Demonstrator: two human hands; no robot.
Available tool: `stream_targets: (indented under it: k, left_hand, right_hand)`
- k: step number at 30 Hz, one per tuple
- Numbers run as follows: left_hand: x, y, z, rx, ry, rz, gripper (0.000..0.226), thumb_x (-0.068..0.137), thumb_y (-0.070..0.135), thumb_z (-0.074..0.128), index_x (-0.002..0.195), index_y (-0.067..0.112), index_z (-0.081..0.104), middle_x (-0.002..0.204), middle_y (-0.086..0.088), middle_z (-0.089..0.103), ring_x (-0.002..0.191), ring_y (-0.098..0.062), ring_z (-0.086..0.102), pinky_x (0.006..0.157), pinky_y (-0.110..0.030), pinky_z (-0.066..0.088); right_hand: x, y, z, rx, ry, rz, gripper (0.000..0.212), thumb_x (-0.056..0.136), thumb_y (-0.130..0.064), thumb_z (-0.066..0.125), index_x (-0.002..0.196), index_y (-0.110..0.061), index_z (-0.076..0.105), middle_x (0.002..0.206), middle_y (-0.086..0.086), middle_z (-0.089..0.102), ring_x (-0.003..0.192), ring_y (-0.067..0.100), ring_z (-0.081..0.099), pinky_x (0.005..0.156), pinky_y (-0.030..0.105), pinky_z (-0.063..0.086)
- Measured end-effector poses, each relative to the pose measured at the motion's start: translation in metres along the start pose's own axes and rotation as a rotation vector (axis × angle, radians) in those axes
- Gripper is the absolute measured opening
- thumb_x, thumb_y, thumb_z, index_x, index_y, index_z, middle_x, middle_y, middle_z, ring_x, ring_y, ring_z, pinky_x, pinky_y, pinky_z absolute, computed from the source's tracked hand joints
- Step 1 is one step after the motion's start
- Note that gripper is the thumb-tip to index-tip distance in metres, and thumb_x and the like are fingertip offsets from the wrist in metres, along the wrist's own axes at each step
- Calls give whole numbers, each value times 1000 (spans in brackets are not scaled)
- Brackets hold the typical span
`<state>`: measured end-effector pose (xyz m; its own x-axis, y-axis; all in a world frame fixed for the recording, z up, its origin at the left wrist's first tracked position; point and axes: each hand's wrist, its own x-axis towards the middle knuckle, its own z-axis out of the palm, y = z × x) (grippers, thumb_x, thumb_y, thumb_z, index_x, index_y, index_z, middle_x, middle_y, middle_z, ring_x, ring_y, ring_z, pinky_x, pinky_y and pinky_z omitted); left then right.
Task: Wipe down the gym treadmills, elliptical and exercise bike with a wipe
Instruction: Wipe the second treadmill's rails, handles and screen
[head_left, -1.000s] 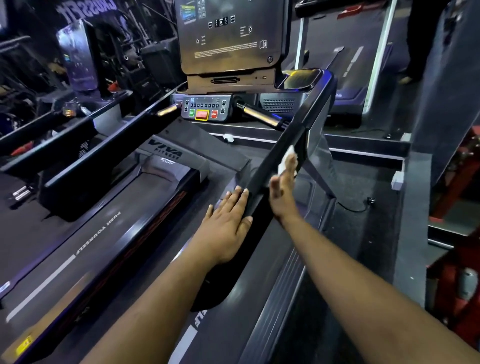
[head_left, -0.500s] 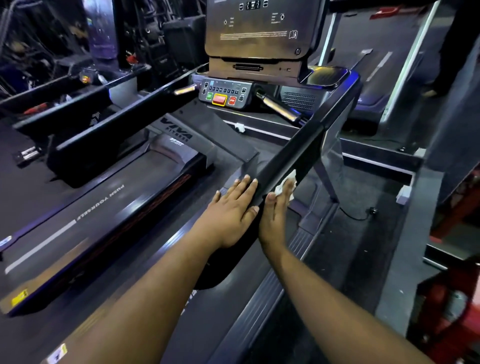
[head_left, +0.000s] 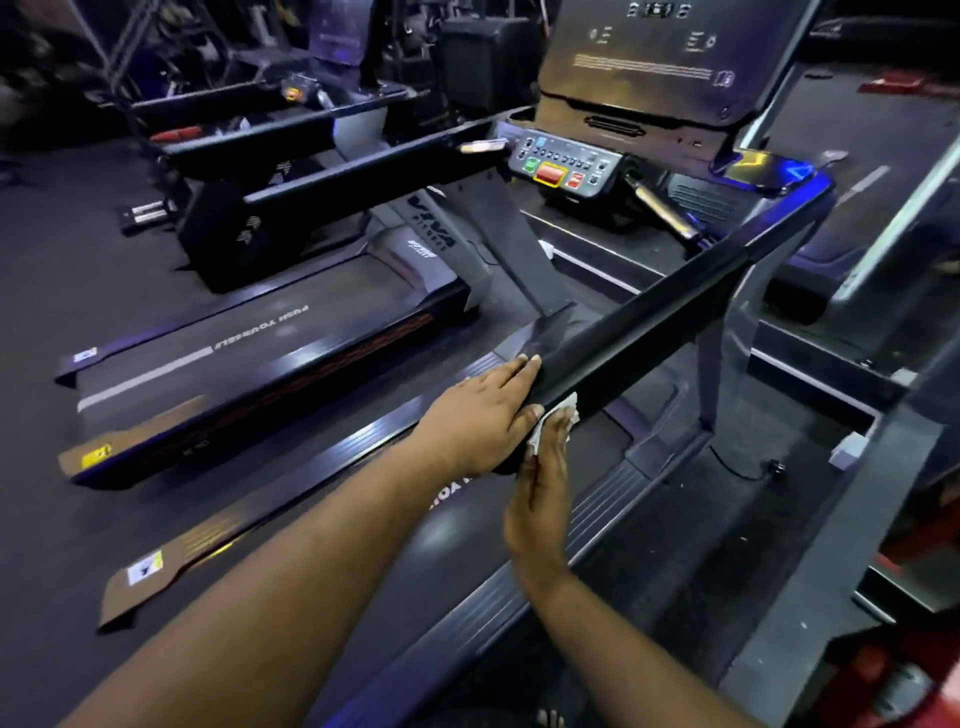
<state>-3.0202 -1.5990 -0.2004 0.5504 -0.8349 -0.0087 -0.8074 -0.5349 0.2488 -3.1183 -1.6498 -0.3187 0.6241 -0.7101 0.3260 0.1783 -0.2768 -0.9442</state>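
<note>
I stand on a black treadmill whose right handrail (head_left: 654, 317) slopes from the console (head_left: 639, 62) down toward me. My left hand (head_left: 483, 410) lies flat on the rail's near end, fingers straight. My right hand (head_left: 543, 483) presses a white wipe (head_left: 558, 415) against the outer side of the rail, just under the left fingertips. Only a crumpled part of the wipe shows past the fingers. The control panel (head_left: 563, 166) with green and red buttons sits below the console.
A second treadmill (head_left: 270, 343) lies to the left, its belt marked with white text. Further gym machines stand in the dark at the back left. A cable and plug (head_left: 774, 467) lie on the floor to the right. Red equipment (head_left: 904, 665) fills the bottom right corner.
My right hand has slid the wipe down the handrail toward me, from well up the rail to its near end. My left hand stays on the rail; my view has shifted right.
</note>
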Motion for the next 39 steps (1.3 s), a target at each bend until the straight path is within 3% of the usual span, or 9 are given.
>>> stream_targets:
  k: [5,9,12,15,20,24,31,35,39]
  left_hand:
    - [-75,-31,11,-305,44,-72,68,107,48,40,164,30,9,170,6,18,152,-16,25,122,-34,27]
    - [-147,-81,47,-753,0,-265,65,106,46,47,162,27,22,159,5,38,146,-12,38,121,-30,29]
    - [-207,-113,66,-943,14,-382,48,106,44,50,148,21,50,143,4,59,125,-7,56,110,-29,43]
    - [-273,-141,70,-1054,126,-487,28,107,23,51,129,10,62,117,0,70,100,-6,61,79,-9,45]
    - [-385,-190,66,-1048,402,-702,6,102,11,60,98,10,64,84,8,66,67,9,56,64,-14,43]
    - [-470,-225,66,-1040,601,-909,9,99,16,65,91,11,64,83,8,67,70,-2,56,66,-20,44]
    - [-584,-272,67,-1030,863,-1151,8,93,12,74,88,15,68,80,4,71,66,-3,59,65,-23,48]
    - [-635,-308,62,-997,942,-1240,3,94,12,73,94,9,71,86,-3,74,70,-2,62,66,-20,49]
    - [-688,-341,57,-997,1049,-1370,14,97,19,70,101,5,72,97,-13,76,75,-8,62,68,-22,50]
  right_hand:
    - [-53,-25,20,-122,-92,-27,58,107,-46,26,160,-24,18,169,-9,12,156,9,9,128,46,4]
    - [-107,-46,49,-100,-209,-90,52,107,-37,31,157,-22,30,163,-16,27,152,8,24,127,33,6]
    - [-156,-58,85,42,-401,-31,45,109,-27,37,152,-18,44,157,-8,44,147,9,37,123,33,23]
    - [-190,-74,125,220,-528,161,36,110,-17,41,141,-11,57,143,-3,61,135,11,53,113,34,43]
    - [-230,-96,197,336,-722,392,27,107,-8,46,110,-13,72,103,-4,77,95,9,69,84,28,54]
    - [-267,-103,253,279,-908,488,17,105,-11,52,104,-9,69,91,0,75,79,16,67,70,31,55]
    - [-332,-118,353,209,-1201,451,15,102,-18,59,110,-12,70,108,8,75,89,16,67,77,35,54]
    - [-372,-125,418,192,-1343,365,8,97,-16,68,104,-12,71,100,6,75,90,16,68,82,35,56]
    - [-410,-135,486,150,-1485,299,6,94,-15,72,95,-9,71,90,6,75,79,11,64,73,27,52]
